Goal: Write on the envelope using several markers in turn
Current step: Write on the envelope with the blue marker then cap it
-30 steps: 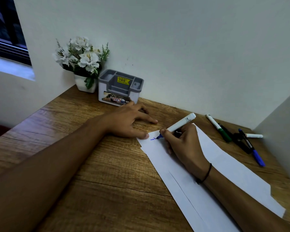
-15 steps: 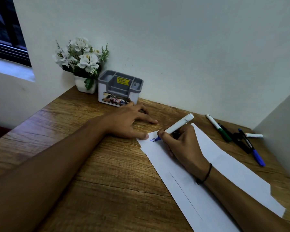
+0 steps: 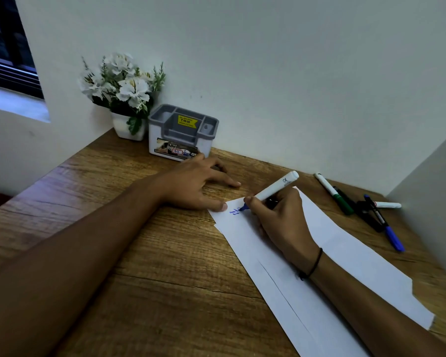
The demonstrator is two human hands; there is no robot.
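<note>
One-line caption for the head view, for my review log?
Right hand writes in blue with a marker on the envelope; left hand pins its corner.

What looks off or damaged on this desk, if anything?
The envelope has a ragged, torn-looking near right end, around its corner by the desk edge. The spare markers lie in a loose crossed heap at far right, while the gray organizer shows nothing inside from this angle. Nothing is spilled.
</note>
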